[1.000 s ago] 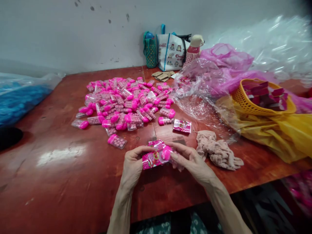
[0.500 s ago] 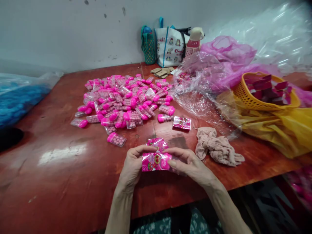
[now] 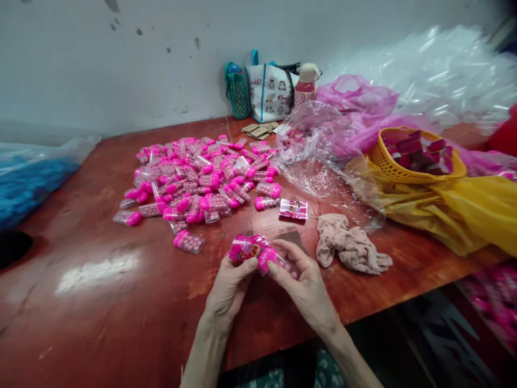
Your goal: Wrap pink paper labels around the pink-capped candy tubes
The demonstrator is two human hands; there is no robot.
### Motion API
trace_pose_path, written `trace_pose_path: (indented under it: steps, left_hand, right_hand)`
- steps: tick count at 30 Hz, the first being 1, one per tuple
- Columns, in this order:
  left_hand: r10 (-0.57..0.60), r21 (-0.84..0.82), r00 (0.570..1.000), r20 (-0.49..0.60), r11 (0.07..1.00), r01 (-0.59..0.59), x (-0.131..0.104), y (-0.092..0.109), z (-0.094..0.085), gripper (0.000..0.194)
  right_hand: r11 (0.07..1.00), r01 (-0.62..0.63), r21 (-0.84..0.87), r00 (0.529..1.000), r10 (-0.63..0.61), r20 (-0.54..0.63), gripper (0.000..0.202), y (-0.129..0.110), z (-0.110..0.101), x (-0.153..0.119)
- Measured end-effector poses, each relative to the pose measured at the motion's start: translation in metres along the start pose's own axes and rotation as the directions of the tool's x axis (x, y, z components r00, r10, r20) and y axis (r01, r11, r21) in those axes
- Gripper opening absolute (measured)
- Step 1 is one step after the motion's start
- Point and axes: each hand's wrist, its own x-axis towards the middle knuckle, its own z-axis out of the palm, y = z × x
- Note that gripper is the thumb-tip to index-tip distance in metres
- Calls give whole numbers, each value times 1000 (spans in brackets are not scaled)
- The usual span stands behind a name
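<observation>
Near the front of the table, my left hand (image 3: 230, 283) pinches a pink printed wrapper (image 3: 243, 247) between thumb and fingers. My right hand (image 3: 301, 280) holds a clear candy bottle (image 3: 286, 264) with a pink cap, its cap end touching the wrapper. The fingertips behind both items are partly hidden. Beyond my hands lies a heap of pink-capped bottles (image 3: 194, 172) with pink candies inside. A single bottle (image 3: 189, 242) lies just left of my hands. A stack of pink printed wrappers (image 3: 293, 210) sits behind my right hand.
A beige cloth (image 3: 351, 245) lies at the right. Behind it are a yellow basket (image 3: 420, 175) on yellow plastic, clear film (image 3: 319, 156) and pink bags. A white bag (image 3: 269, 94) and flasks stand by the wall. Blue items in plastic (image 3: 32, 180) are at the left edge.
The wrapper has shifted up and left from lying across the bottle's front, and the pink cap now shows. My right hand has tilted the bottle. The view has shifted slightly.
</observation>
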Motion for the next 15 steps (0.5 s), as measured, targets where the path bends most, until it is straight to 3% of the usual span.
trace_pose_path:
  steps: [4,11,15]
  left_hand:
    - [52,-64,999,-10,997,-53,-2,-2,6,26]
    - [21,-55,1000,-8,998,-22,-7,-4,13,15]
    - [-32,-26,999,3,999,32,-10,-1,11,17]
  right_hand:
    - [998,-18,-60,995,12,-95,27,4,4,-4]
    - [960,83,-268,995,-96,-37,20,-3,10,-17]
    - [960,106,-258,994,-99,41,21,-5,12,-22]
